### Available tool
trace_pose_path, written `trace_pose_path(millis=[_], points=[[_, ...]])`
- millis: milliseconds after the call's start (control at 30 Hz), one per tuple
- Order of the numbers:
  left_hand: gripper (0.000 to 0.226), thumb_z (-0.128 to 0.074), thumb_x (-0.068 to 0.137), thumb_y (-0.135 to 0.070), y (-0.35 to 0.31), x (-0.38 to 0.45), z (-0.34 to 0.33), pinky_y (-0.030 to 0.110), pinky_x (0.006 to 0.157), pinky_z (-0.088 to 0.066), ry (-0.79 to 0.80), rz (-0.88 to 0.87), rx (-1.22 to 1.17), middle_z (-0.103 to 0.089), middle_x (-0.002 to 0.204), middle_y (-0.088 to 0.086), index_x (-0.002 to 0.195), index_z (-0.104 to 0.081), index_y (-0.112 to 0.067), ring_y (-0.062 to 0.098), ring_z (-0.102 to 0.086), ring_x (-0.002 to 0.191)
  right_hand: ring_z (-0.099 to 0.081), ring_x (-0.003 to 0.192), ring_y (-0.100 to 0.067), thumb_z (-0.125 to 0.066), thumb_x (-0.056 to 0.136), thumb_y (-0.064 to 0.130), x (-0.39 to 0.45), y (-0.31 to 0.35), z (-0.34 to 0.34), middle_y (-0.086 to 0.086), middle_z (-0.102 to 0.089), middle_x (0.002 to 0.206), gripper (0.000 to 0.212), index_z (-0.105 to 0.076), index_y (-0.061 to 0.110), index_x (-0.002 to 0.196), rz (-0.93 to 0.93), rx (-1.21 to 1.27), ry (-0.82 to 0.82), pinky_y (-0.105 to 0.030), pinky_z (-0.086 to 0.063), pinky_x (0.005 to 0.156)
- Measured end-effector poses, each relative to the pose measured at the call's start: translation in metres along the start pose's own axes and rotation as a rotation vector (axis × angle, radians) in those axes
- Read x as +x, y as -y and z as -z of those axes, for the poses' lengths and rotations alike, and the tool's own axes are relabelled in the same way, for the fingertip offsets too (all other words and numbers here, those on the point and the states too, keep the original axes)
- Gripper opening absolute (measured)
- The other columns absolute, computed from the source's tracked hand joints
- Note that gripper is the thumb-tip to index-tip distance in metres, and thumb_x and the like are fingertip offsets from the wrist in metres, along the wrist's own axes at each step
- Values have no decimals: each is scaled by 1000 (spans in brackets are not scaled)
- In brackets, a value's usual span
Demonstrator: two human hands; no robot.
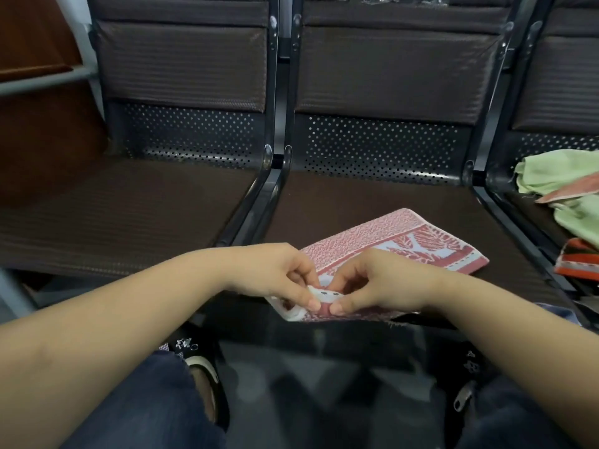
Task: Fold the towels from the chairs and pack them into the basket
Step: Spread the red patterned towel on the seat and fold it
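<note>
Three linked waiting-room seats in a row, dark brown padding on black perforated-metal frames: left seat (pixel 123 202), middle seat (pixel 330 202), right seat (pixel 515 202) only partly in view at the frame edge

One folded pink-and-white patterned towel (pixel 382 241) flat on the middle seat, near edge hanging slightly over the seat front. Two bare hands on that near edge, side by side, thumbs almost touching. Left hand (pixel 278 273) curled, thumb and forefinger pinching the white-bordered corner of the towel. Right hand (pixel 372 283) curled likewise, thumb and fingers nipping the same edge just beside the left. Both forearms reaching in from the lower corners

On the right seat, a loose unfolded heap: two pale green towels, one toward the backrest (pixel 557 170) and one nearer the front (pixel 580 215), one salmon-pink cloth (pixel 570 191) wedged between them, and one orange-and-white striped towel (pixel 577 264) at the seat's front edge, touching the nearer green one. Whether the green pieces are truly separate towels, hard to tell

Below the arms, two denim-clad knees (pixel 146 400) and two dark shoes with white trim, one (pixel 201 358) by the left knee, the other (pixel 466 377) by the right, on a blurred grey floor. Reddish-brown wooden panel (pixel 35 34) at upper left beside the left seat
</note>
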State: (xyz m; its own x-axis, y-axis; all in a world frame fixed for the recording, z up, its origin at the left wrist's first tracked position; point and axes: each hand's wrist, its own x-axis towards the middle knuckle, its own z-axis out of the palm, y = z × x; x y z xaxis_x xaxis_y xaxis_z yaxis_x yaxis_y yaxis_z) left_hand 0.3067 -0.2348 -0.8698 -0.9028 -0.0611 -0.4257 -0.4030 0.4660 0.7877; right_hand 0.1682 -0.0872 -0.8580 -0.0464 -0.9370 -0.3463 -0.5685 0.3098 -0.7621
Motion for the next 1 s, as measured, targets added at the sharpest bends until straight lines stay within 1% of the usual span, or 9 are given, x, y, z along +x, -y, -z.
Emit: trace_pose_path(millis=[100,200,367,500,600,733,867,933,1000], points=[[10,-73,80,-12,-17,-5,4,9,52,-40,37,-22,-140,-62,58,-12,82,-63,-12,-2,-53,51,-50,54,1,-79,74,20,-16,6,10,11,-62,62,8,-71,21,77,-4,149,-9,-9,-36,53],[18,-82,66,-17,-28,-7,7,8,52,-41,67,-107,-262,-62,60,-9,73,-65,-13,-1,-55,52,-44,51,-5,-83,66,24,-28,9,15,6,-58,60,13,-74,19,73,2,326,20,-14,-29,46],[8,-73,58,-31,-35,3,12,15,52,-43,111,-138,-405,-63,61,-6,62,-71,-24,4,-56,53,-37,34,-2,-75,72,16,-38,13,20,7,-54,49,4,-71,17,70,-9,584,34,-13,-25,32],[16,-71,59,-38,-42,15,18,14,54,-44,132,-95,-333,-63,63,-6,64,-70,-23,4,-56,55,-54,48,2,-68,79,5,-37,8,28,9,-62,57,7,-69,12,79,-18,517,-30,-8,-40,47],[29,-72,61,-43,-43,29,20,19,65,-44,122,-61,-268,-60,67,-4,70,-65,-17,9,-53,64,-54,49,5,-68,82,5,-35,3,32,11,-62,56,9,-67,14,79,-31,471,-59,-6,-39,49],[25,-71,70,-38,-46,43,22,21,67,-45,135,-14,-245,-63,67,-6,75,-63,-14,7,-56,62,-55,52,4,-71,81,11,-33,-5,38,10,-63,58,8,-66,16,76,-44,404,-97,-7,-40,52],[78,-85,45,-60,-41,45,33,23,71,-51,213,43,-171,-69,89,1,99,-64,-9,13,-65,77,-58,59,-5,-74,77,15,-35,-17,52,3,-66,66,6,-68,14,76,-112,391,-167,-15,-44,57],[89,-85,39,-62,-35,41,36,23,77,-52,218,60,-26,-72,100,1,107,-63,-10,15,-68,89,-60,68,-12,-76,71,23,-37,-24,60,-5,-68,75,23,-68,6,84,-159,365,-195,-24,-47,66],[80,-85,42,-52,-28,38,41,25,85,-52,172,88,70,-72,106,2,108,-65,-12,15,-67,98,-60,74,-18,-77,65,28,-40,-29,66,-11,-67,81,42,-65,-1,92,-217,331,-191,-33,-48,71]])
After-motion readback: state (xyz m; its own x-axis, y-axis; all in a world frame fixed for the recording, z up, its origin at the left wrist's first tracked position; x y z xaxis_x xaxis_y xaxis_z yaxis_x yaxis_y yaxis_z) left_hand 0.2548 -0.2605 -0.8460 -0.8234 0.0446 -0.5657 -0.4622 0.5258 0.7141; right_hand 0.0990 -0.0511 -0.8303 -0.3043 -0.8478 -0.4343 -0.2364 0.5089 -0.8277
